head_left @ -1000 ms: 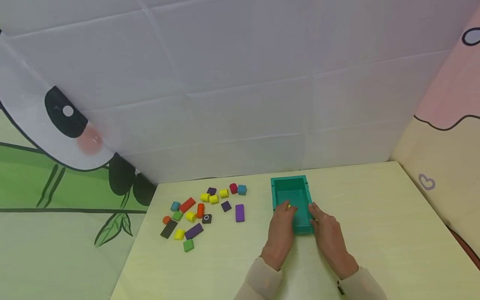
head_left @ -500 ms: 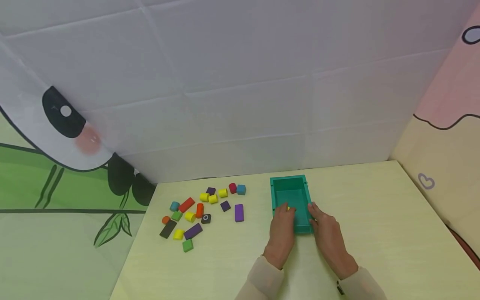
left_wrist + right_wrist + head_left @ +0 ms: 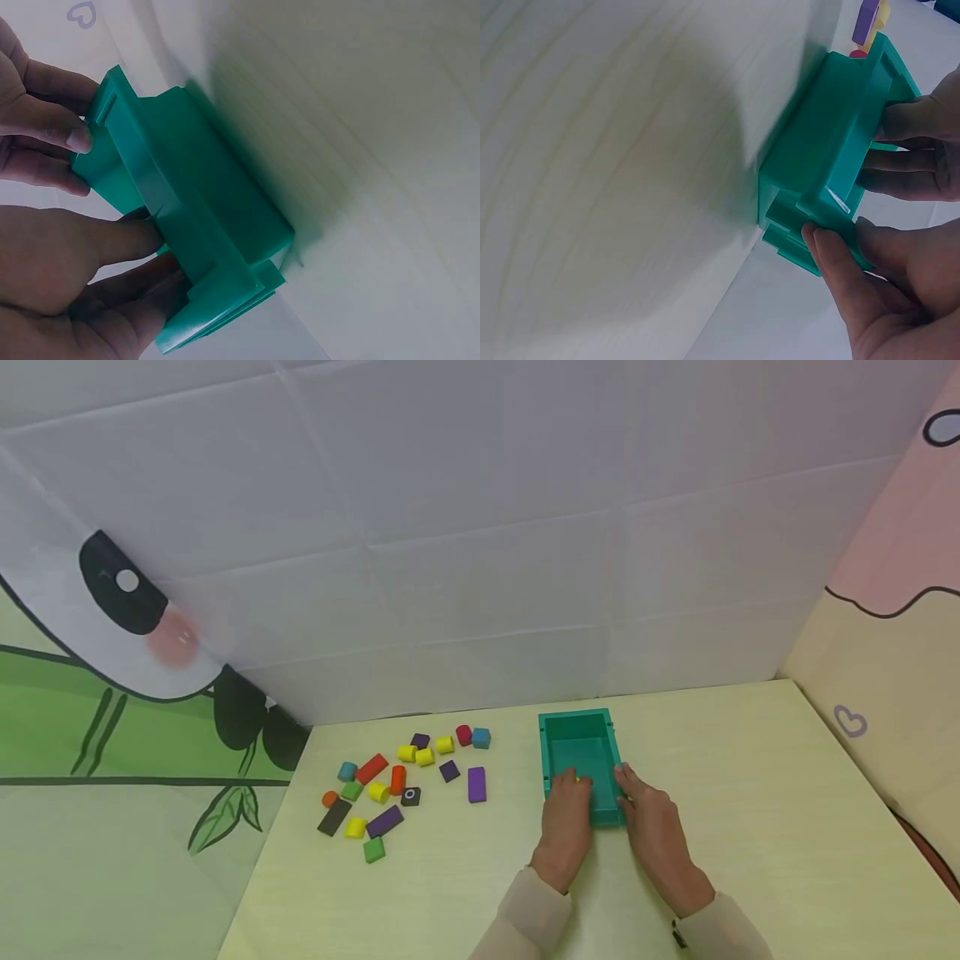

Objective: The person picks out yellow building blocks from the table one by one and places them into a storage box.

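On the tabletop (image 3: pixel 720 768), a green box (image 3: pixel 581 750) is pinched at its side by the right hand (image 3: pixel 660 835).
Inside, a yellow piece (image 3: pixel 577 780) is mostly hidden by the left hand (image 3: pixel 564 831); whether it is gripped cannot be told.

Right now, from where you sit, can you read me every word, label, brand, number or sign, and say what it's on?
No words, brands or numbers can be read, and no lettering shows on the box.
Sign: a heart outline, on the right wall.
Pale ring on a dark block: too small to tell whether it is a letter.
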A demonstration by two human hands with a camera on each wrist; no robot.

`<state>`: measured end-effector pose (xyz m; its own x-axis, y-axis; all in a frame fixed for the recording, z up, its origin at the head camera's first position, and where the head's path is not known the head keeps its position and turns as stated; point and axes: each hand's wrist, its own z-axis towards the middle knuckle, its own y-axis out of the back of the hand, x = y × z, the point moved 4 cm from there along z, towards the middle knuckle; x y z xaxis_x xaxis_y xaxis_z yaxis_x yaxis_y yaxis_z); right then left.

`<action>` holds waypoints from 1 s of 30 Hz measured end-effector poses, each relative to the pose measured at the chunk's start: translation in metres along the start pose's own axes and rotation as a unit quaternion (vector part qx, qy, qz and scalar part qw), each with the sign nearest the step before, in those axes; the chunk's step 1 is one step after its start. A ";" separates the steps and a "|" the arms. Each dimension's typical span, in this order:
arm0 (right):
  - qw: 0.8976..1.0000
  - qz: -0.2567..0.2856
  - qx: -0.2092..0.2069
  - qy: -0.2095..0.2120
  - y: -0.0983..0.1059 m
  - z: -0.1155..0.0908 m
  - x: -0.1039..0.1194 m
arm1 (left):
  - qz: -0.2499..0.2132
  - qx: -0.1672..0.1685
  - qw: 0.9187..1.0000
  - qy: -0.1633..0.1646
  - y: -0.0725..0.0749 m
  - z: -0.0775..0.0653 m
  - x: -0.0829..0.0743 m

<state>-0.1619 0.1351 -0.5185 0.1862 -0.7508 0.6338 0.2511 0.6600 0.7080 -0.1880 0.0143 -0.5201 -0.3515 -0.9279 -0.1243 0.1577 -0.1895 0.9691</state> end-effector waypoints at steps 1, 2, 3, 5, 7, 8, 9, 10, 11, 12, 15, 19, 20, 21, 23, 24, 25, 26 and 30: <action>1.000 0.001 0.000 0.000 0.000 0.000 0.000 | 0.002 0.001 1.000 0.000 0.000 0.000 0.000; 1.000 0.001 0.000 0.001 0.000 0.001 0.000 | 0.003 0.003 1.000 0.001 -0.001 0.001 0.000; 1.000 0.001 -0.001 0.002 0.000 0.001 0.000 | 0.003 0.003 1.000 0.001 0.000 0.001 0.000; 1.000 0.000 -0.003 0.003 0.000 0.001 0.000 | 0.006 0.005 1.000 0.001 0.000 0.003 0.000; 1.000 0.001 -0.004 0.004 0.000 0.001 -0.001 | 0.009 0.008 1.000 0.002 0.001 0.003 -0.001; 1.000 0.001 -0.003 0.004 0.000 0.001 -0.001 | 0.010 0.011 1.000 0.003 0.001 0.004 -0.001; 1.000 0.002 -0.002 0.002 0.000 0.001 -0.001 | 0.011 0.013 1.000 0.004 0.001 0.004 -0.001; 1.000 0.002 -0.001 0.002 -0.001 0.001 -0.001 | 0.011 0.018 1.000 0.007 0.001 0.005 -0.001; 1.000 0.003 0.002 0.000 -0.001 0.001 -0.002 | 0.010 0.024 1.000 0.010 0.001 0.006 -0.001; 1.000 0.004 0.003 -0.001 -0.001 0.001 -0.002 | 0.009 0.028 0.999 0.012 0.002 0.007 -0.001; 1.000 0.005 0.008 -0.004 -0.001 0.001 -0.002 | 0.006 0.047 0.999 0.023 0.001 0.010 -0.002; 1.000 0.004 0.008 -0.003 0.000 0.000 -0.001 | 0.010 0.067 0.997 0.033 0.000 0.013 -0.002; 1.000 0.003 0.007 -0.002 0.000 0.000 -0.001 | 0.013 0.069 0.997 0.035 -0.001 0.014 -0.002; 1.000 0.003 0.007 -0.002 0.000 0.000 -0.001 | 0.018 0.069 0.997 0.037 -0.001 0.014 -0.003; 1.000 0.004 0.005 0.000 0.000 -0.001 -0.001 | 0.026 0.070 0.996 0.040 -0.002 0.015 -0.003; 1.000 0.005 0.004 0.000 0.000 -0.001 -0.001 | 0.027 0.070 0.996 0.041 -0.002 0.015 -0.003; 1.000 0.005 0.005 -0.002 0.000 -0.001 -0.002 | 0.029 0.070 0.996 0.043 -0.003 0.016 -0.003; 1.000 0.004 0.004 -0.001 0.000 -0.001 -0.002 | 0.029 0.072 0.996 0.045 -0.003 0.017 -0.003; 1.000 0.005 0.003 0.001 0.000 -0.001 -0.002 | 0.022 0.075 0.996 0.052 -0.004 0.019 -0.003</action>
<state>-0.1613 0.1364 -0.5201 0.1907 -0.7447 0.6396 0.2434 0.6671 0.7041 -0.2054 0.0241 -0.5194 -0.2486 -0.9639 -0.0955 0.0291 -0.1060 0.9939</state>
